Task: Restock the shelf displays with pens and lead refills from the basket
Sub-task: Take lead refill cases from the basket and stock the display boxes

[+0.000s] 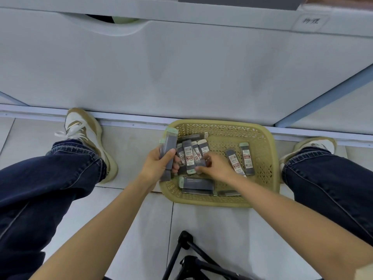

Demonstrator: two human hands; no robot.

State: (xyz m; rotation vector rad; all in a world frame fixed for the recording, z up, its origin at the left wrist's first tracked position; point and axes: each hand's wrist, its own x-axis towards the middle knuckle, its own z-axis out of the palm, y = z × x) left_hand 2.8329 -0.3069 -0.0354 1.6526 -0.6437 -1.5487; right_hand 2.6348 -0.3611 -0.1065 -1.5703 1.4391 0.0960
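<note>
The left hand (159,164) is closed round a stack of lead refill cases (170,145). The thumb lies across the front and the fingers wrap behind, and the stack stands nearly upright over the basket's left edge. The cases are slim, flat, dark translucent plastic boxes with pale green caps. Their capped ends stick up above the fist and their lower ends stick out below it.

The right hand (219,166) reaches into the basket (262,136) just beside the left. Its fingers curl down over a fanned cluster of cases, and the thumb is tucked against the green-capped end of one labelled case (189,158), pinching it. That case lies label up, white and red print showing, between the two hands and touching its neighbours.

Loose cases (247,158) lie flat near the basket's right edge. Two more lie crosswise along the near edge, one of them (196,182) close under the right thumb.

The basket is shallow, rectangular, olive-yellow plastic with lattice-perforated walls and floor. It sits on pale floor tiles (141,219) against the foot of a smooth white cabinet front (181,67). Legs in dark jeans (50,178) and tan-and-white laced shoes (84,130) flank it. Black tripod legs (185,245) show at the bottom.
</note>
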